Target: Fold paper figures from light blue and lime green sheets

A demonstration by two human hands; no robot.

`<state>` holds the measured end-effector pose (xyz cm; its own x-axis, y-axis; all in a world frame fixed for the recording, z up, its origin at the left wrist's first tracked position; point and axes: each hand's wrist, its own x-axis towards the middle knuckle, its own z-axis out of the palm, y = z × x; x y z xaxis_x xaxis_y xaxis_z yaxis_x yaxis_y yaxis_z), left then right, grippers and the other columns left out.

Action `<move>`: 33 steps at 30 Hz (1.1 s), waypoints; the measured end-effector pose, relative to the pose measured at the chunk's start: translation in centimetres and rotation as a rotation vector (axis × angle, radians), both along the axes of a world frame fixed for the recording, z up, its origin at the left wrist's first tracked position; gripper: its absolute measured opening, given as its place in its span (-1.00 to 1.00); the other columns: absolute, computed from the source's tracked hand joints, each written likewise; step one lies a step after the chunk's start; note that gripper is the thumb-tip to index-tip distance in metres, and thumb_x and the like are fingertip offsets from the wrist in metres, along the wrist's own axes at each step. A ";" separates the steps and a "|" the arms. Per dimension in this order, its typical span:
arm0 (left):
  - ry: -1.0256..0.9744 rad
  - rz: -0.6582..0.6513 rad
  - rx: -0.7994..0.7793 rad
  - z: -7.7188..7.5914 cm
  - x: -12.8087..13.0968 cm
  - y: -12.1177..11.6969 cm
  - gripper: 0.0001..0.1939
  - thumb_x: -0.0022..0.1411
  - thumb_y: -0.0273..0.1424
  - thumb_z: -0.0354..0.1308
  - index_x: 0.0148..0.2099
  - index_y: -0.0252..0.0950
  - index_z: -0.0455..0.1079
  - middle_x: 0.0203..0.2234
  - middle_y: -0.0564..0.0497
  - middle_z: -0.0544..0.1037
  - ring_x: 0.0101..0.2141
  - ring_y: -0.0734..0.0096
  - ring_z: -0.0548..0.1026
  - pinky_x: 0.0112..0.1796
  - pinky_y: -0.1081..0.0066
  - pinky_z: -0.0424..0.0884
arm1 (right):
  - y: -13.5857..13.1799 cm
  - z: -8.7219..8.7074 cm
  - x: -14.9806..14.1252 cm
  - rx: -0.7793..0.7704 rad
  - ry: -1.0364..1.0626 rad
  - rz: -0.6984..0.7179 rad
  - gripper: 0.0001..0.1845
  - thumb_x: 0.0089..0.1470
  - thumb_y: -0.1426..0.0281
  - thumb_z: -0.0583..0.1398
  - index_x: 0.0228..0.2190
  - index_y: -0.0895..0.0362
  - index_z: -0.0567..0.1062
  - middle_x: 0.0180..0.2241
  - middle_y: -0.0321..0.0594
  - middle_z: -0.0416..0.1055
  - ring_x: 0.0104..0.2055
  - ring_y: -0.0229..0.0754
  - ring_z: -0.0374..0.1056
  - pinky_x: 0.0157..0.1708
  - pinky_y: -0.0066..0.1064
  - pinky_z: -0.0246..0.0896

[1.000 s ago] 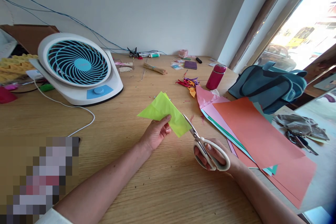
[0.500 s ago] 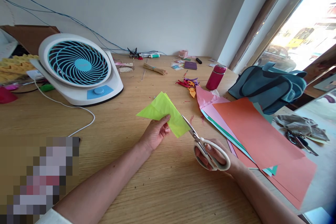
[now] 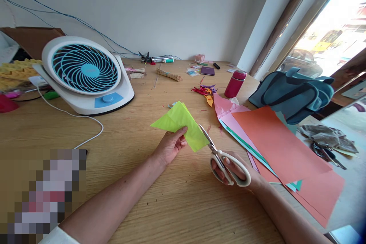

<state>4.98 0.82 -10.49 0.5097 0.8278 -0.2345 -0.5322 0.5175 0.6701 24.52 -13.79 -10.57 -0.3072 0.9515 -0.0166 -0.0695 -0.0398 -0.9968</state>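
My left hand [image 3: 170, 145] pinches a folded sheet of yellow-green paper [image 3: 174, 116], thumb on top and fingers curled underneath. The paper has a pointed tip to the left and layered edges at the top. In my right hand [image 3: 238, 169] are white-handled scissors [image 3: 219, 156], with thumb and fingers through the loops. Their blades are a little apart and point up and left, at the paper's right edge. Whether the lower blade is behind the paper I cannot tell.
A white fan [image 3: 88, 70] stands at the left, its white cord [image 3: 98, 131] on the wooden table [image 3: 183, 202]. Coloured paper sheets [image 3: 280, 141], a red flask [image 3: 235, 84] and a blue bag [image 3: 286, 91] are at the right. Colourful scraps [image 3: 207, 90] and a stick bundle [image 3: 168, 74] lie behind.
The yellow-green paper and my left hand have shifted slightly right and down. My right hand keeps nearly the same place, with the scissor blades slightly further apart.
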 end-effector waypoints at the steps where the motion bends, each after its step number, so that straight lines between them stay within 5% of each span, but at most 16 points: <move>1: -0.002 0.000 0.000 0.0 0.0 0.0 -0.61 -0.23 -0.45 0.55 -0.33 -0.32 0.46 -0.48 0.13 0.45 -0.55 0.68 0.30 -0.60 0.60 0.14 | 0.0 0.0 0.0 -0.002 0.005 -0.003 -0.51 0.26 0.00 0.05 -0.26 0.21 0.42 -0.55 -0.30 0.27 -0.61 -0.36 0.18 -0.65 -0.53 0.03; 33: 0.041 -0.017 0.015 0.2 0.3 -0.6 -0.58 -0.31 -0.40 0.57 -0.38 -0.34 0.47 -0.53 0.14 0.42 -0.58 0.71 0.26 -0.60 0.62 0.15 | -0.1 -0.5 0.1 -0.007 0.037 -0.029 -0.49 0.24 -0.03 0.07 -0.28 0.19 0.44 -0.55 -0.30 0.28 -0.63 -0.36 0.18 -0.68 -0.53 -0.01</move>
